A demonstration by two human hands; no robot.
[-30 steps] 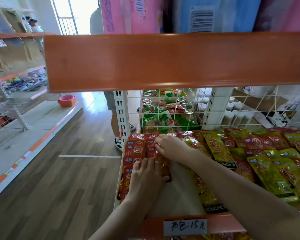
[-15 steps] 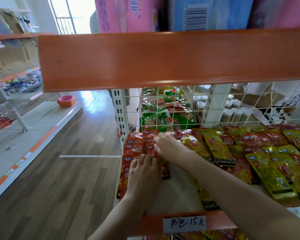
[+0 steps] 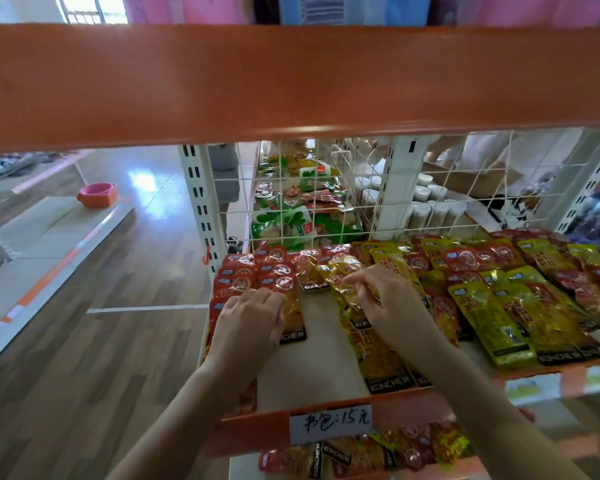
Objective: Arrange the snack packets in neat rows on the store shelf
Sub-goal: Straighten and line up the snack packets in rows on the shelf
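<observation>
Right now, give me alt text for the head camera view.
Two bare hands sort snack packets on a store shelf: the left hand rests on red packets, the right hand pinches a yellow packet. A handwritten price tag marks the orange shelf edge.

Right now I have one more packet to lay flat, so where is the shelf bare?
A pale strip of shelf lies bare between the red packets under the left hand and the yellow packets by the right hand, running to the orange front rail. Right of that, packets overlap thickly.
</observation>
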